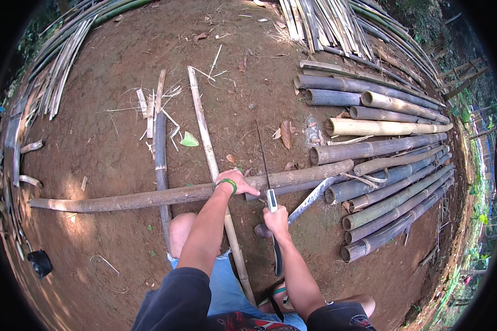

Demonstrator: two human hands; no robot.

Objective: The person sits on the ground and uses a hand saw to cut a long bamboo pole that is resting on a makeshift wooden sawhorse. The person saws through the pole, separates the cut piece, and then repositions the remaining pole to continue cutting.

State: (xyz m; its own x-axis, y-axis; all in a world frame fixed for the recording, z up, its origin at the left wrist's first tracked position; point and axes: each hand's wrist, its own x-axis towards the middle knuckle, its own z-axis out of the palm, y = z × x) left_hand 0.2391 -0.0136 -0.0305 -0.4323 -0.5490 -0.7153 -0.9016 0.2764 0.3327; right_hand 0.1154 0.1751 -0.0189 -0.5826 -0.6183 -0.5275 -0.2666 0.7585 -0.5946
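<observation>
My right hand (276, 219) is closed around the handle (272, 202) of a hand saw. Its thin blade (263, 151) points away from me and crosses the long wooden pole (132, 199) near its right end. Just left of the blade, my left hand (234, 182) grips the pole from above, thumb stretched toward the saw. The pole lies sideways over a dark bamboo pole (160, 143) and a pale, thinner pole (203, 124). By my right hand, a curved grey blade (316, 197) with a dark handle (263, 230) rests on the ground.
Several cut bamboo poles (381, 128) lie side by side at the right. Split bamboo strips (328, 25) are piled at the far right, with more strips (66, 71) at the far left. A green leaf (189, 139) and wood scraps (150, 116) litter the brown soil.
</observation>
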